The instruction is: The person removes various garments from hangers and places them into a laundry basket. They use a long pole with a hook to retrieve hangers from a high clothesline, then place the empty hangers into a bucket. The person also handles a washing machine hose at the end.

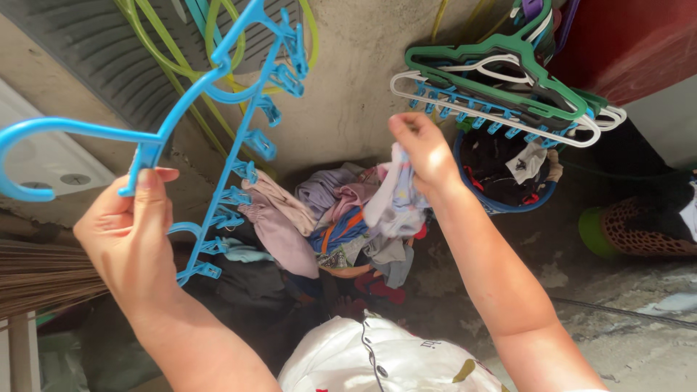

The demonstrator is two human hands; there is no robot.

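Bright, hard daylight from the right, deep shadow at lower left, edges bent by the lens.

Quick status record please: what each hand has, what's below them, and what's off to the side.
left hand: holds blue clip hanger near its hook, fingers closed on it
right hand: pinches a pale printed garment, lifted above the pile
below: heap of mixed clothes on concrete floor
right side: blue bucket of clothes, green and white hangers across its top
left edge: broom bristles
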